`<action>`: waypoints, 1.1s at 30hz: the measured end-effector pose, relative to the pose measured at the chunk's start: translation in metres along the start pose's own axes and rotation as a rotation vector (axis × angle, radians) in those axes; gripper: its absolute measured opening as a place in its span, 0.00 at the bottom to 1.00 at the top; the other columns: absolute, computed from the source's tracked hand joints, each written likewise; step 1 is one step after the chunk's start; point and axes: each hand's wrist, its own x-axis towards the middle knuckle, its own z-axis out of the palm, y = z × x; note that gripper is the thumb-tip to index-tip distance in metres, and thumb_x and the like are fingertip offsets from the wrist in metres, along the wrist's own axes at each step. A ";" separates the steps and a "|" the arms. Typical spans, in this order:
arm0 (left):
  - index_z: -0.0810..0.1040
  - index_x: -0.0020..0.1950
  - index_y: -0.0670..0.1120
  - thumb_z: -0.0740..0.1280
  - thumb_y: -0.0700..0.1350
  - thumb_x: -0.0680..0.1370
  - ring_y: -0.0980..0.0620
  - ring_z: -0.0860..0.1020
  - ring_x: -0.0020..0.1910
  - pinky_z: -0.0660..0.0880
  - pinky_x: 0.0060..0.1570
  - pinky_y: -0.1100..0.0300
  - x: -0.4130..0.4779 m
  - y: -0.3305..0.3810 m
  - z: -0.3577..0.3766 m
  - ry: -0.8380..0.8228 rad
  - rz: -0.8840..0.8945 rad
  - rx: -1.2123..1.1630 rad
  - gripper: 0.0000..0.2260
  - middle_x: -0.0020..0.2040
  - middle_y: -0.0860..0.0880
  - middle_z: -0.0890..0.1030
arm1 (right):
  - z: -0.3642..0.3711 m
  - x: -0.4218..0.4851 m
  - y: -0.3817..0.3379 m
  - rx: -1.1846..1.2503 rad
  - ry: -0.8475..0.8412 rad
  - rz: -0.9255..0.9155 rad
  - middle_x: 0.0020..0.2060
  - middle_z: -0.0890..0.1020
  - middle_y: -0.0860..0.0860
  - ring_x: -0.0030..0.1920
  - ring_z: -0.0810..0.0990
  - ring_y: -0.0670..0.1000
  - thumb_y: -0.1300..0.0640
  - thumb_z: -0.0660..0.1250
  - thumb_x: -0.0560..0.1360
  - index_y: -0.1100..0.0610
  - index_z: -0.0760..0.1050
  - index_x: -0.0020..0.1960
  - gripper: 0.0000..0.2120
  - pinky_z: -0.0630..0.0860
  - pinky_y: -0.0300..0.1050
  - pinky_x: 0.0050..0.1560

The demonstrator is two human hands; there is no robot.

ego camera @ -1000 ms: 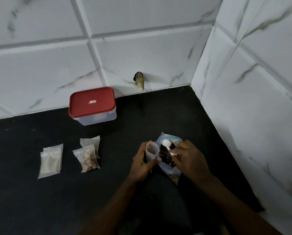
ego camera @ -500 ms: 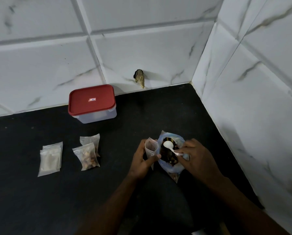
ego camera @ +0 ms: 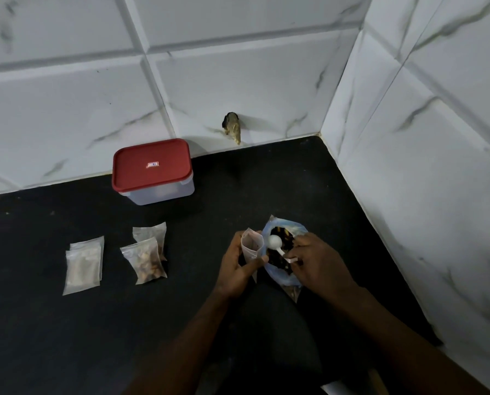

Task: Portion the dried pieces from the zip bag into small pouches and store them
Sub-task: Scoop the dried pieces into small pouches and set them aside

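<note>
Here, in the head view, the left hand [ego camera: 239, 266] grips an open pouch [ego camera: 251, 244] just left of the zip bag [ego camera: 283, 252] on the dark surface [ego camera: 67, 337], while the right hand [ego camera: 319, 262] pinches a white scoop [ego camera: 278, 245] over the bag's mouth. Filling seems underway; next, the scoop should probably tip into the pouch.

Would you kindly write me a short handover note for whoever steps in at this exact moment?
Left hand: holds a small open pouch upright beside the zip bag.
Right hand: pinches the white spoon, its bowl over the bag's open mouth.
Done: two pouches with brown pieces lie on the black counter, left of the hands.
Two paler pouches lie further left; contents unclear.
Red-lidded container stands shut at the counter's back edge.
Left: fill and close the held pouch, portion the rest, store the pouches.
</note>
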 end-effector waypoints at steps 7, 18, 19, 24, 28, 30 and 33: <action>0.75 0.68 0.49 0.74 0.49 0.74 0.45 0.80 0.66 0.77 0.64 0.37 -0.002 0.001 0.000 -0.002 0.004 -0.027 0.23 0.65 0.47 0.81 | -0.035 -0.009 -0.002 0.090 0.039 -0.003 0.44 0.82 0.47 0.46 0.74 0.41 0.60 0.74 0.71 0.54 0.85 0.47 0.05 0.65 0.26 0.45; 0.75 0.66 0.52 0.74 0.45 0.74 0.51 0.81 0.62 0.80 0.59 0.52 -0.012 0.000 -0.005 -0.026 0.000 0.031 0.21 0.61 0.53 0.82 | -0.034 -0.005 0.008 0.136 0.120 0.062 0.44 0.77 0.45 0.46 0.77 0.46 0.62 0.73 0.74 0.55 0.85 0.55 0.11 0.75 0.38 0.45; 0.75 0.66 0.51 0.74 0.45 0.74 0.51 0.81 0.61 0.81 0.58 0.53 -0.014 0.000 -0.006 -0.030 0.008 0.036 0.21 0.60 0.52 0.82 | -0.034 -0.006 0.007 0.122 0.098 0.053 0.44 0.77 0.45 0.46 0.77 0.46 0.63 0.74 0.73 0.55 0.85 0.55 0.12 0.72 0.35 0.45; 0.75 0.65 0.50 0.74 0.43 0.75 0.53 0.81 0.59 0.80 0.56 0.58 -0.020 -0.001 -0.012 -0.067 0.032 0.081 0.20 0.58 0.57 0.81 | -0.029 -0.015 0.001 0.006 0.054 0.071 0.48 0.82 0.50 0.49 0.80 0.48 0.62 0.74 0.72 0.54 0.85 0.53 0.11 0.66 0.30 0.45; 0.76 0.63 0.51 0.74 0.43 0.74 0.53 0.81 0.57 0.80 0.53 0.60 -0.022 -0.002 -0.013 -0.097 0.053 0.158 0.18 0.57 0.57 0.80 | -0.026 -0.012 -0.005 0.029 -0.005 0.073 0.51 0.83 0.50 0.53 0.81 0.48 0.61 0.73 0.74 0.54 0.85 0.56 0.11 0.73 0.38 0.51; 0.76 0.63 0.50 0.74 0.42 0.74 0.52 0.81 0.57 0.79 0.52 0.61 -0.024 -0.004 -0.014 -0.105 0.060 0.173 0.18 0.56 0.56 0.81 | -0.029 -0.007 -0.008 0.139 -0.042 0.102 0.52 0.84 0.49 0.54 0.82 0.46 0.62 0.72 0.75 0.54 0.85 0.56 0.11 0.79 0.43 0.57; 0.75 0.65 0.51 0.74 0.41 0.75 0.53 0.81 0.58 0.79 0.54 0.61 -0.023 -0.007 -0.016 -0.130 0.044 0.193 0.20 0.58 0.55 0.81 | -0.037 -0.005 -0.008 0.244 -0.027 0.174 0.50 0.85 0.49 0.51 0.83 0.43 0.64 0.73 0.74 0.54 0.86 0.54 0.10 0.81 0.44 0.56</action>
